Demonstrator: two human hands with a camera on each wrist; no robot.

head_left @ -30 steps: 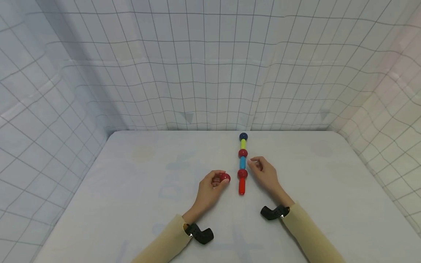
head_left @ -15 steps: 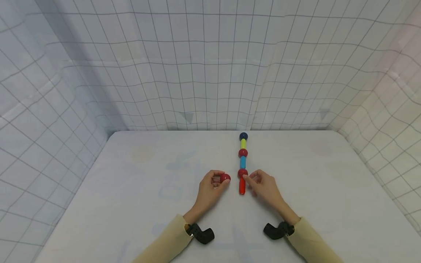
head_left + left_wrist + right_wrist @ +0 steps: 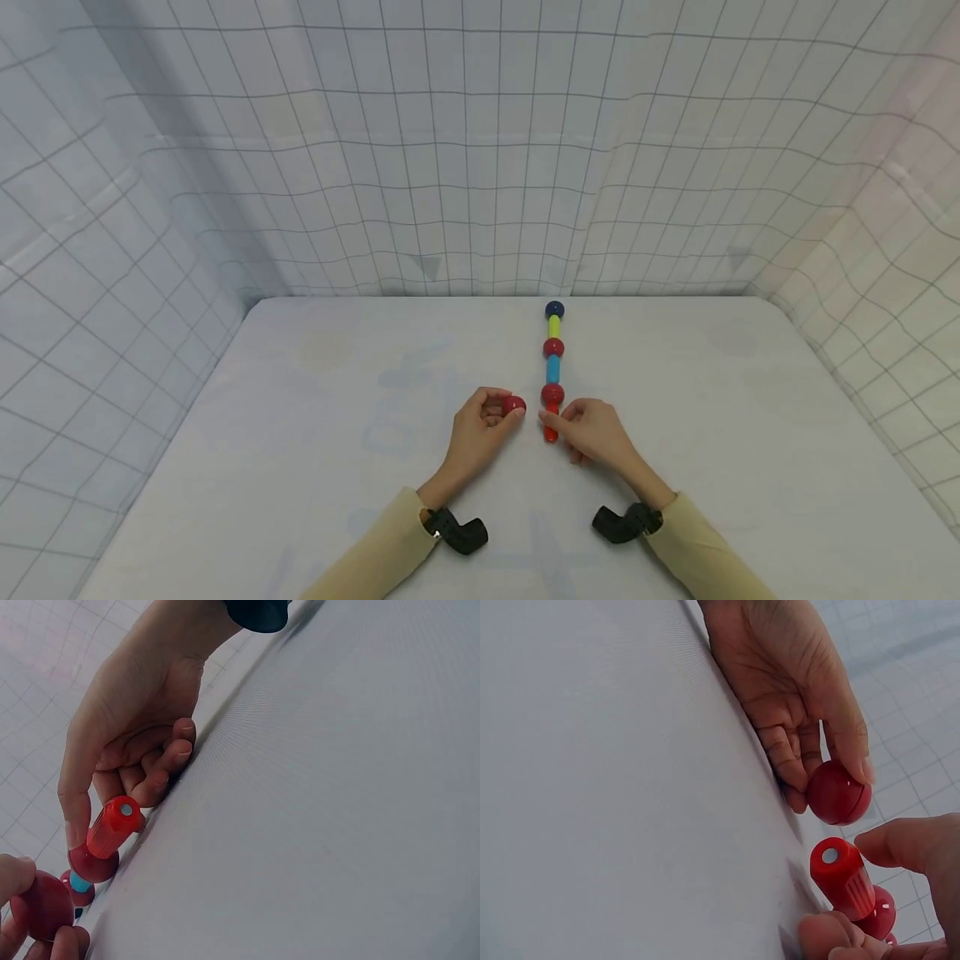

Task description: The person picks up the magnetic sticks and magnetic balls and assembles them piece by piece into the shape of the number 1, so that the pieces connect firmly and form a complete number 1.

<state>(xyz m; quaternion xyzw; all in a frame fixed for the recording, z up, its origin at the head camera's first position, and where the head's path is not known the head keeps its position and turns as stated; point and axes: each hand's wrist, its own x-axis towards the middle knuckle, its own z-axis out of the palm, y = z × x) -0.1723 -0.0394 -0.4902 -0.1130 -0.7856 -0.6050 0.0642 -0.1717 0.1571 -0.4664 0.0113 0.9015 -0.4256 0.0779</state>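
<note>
A line of balls and short rods runs away from the person across the table. From the far end come a dark blue ball point(image 3: 554, 309), a yellow-green rod point(image 3: 554, 327), a red ball point(image 3: 553, 347), a blue rod point(image 3: 552, 368), another red ball point(image 3: 552, 394) and a red rod point(image 3: 842, 877) with a silver disc in its near end. My right hand point(image 3: 596, 429) has thumb and fingers on either side of that red rod, the thumb crossing over it. Left of the line, my left hand point(image 3: 476, 433) pinches a loose red ball point(image 3: 43, 906), seam visible, between thumb and fingers.
The white table point(image 3: 322, 467) carries faint bluish marks. Behind it and along both sides hangs a white curtain point(image 3: 465, 150) with a dark grid. Each wrist wears a black camera band, such as the left band point(image 3: 456, 532).
My right hand has come from beside the blue rod toward the person, onto the red rod at the near end. The left hand stays in place with its ball.
</note>
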